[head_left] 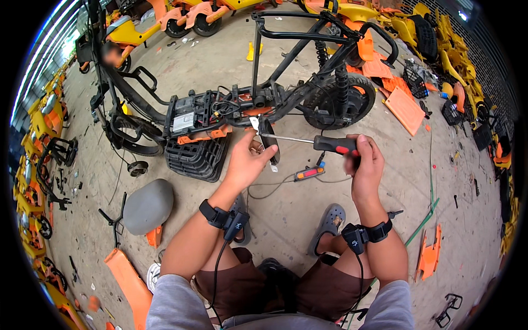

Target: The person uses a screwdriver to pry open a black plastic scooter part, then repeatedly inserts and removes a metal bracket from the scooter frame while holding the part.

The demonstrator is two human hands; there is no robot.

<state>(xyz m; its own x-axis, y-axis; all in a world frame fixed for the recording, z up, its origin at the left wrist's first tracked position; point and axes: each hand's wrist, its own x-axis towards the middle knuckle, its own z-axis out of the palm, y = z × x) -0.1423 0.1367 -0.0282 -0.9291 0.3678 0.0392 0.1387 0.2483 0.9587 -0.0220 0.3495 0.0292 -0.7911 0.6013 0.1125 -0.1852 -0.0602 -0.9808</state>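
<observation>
My left hand (246, 162) is closed round a small dark part (269, 144) with silvery metal tabs at its ends, held upright at chest-front height. My right hand (367, 165) grips a screwdriver (335, 145) by its black and red handle. The shaft points left, and its tip meets the upper portion of the dark part; whether it sits in a screw cannot be made out. Just beyond my hands stands a stripped black scooter frame (297, 36) with a rear wheel (360, 104) and exposed wiring. A small red and yellow light on a cable (309, 174) lies on the floor between my hands.
A black crate (192, 159) sits beneath the frame. To my left lie a grey seat (148, 206) and an orange panel (132, 283). More orange panels (404, 110) lie at the right. Yellow scooters (132, 36) and body parts line the edges; cables cross the floor.
</observation>
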